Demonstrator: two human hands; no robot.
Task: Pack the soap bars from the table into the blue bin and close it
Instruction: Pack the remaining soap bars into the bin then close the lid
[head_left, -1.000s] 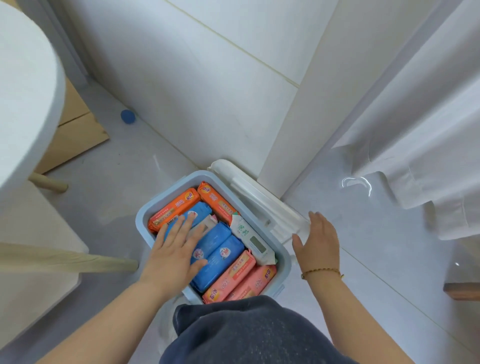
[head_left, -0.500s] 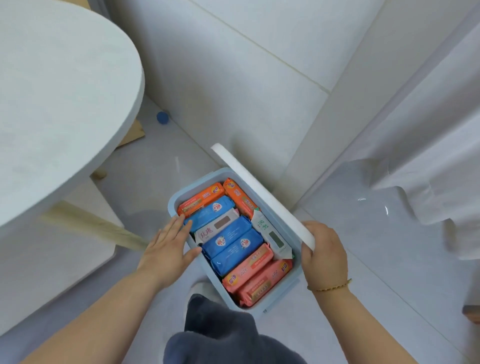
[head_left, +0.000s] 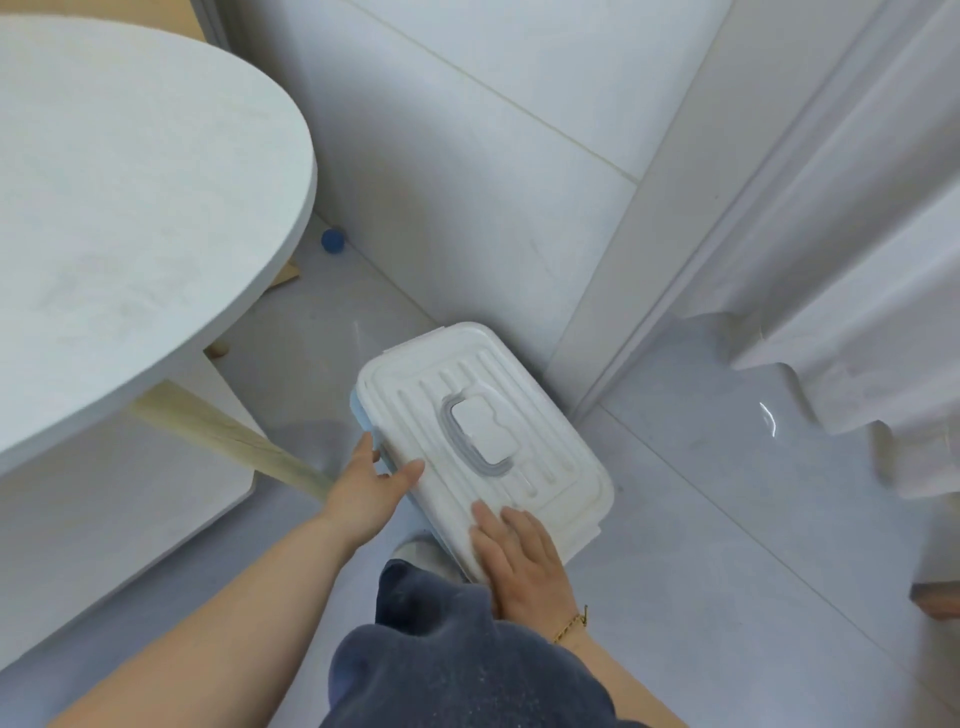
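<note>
The blue bin (head_left: 358, 415) stands on the floor against the wall, and only a strip of its blue rim shows at the left. A white ribbed lid (head_left: 415, 395) with a grey and white handle (head_left: 480, 434) lies flat over it and hides the soap bars. My left hand (head_left: 366, 488) grips the lid's left edge, thumb on top and fingers at the rim. My right hand (head_left: 522, 558) rests flat, fingers spread, on the lid's near corner.
A round white table (head_left: 130, 208) with pale wooden legs (head_left: 228, 441) overhangs the left. A small blue ball (head_left: 332, 241) lies by the wall. White curtains (head_left: 857, 260) hang at the right. My dark-clothed knee (head_left: 457, 660) is in front of the bin.
The lid, held upright at the bin's right side by my right hand, has swung down flat over the bin. My left hand moved from the bin's left rim onto the lid's edge.
</note>
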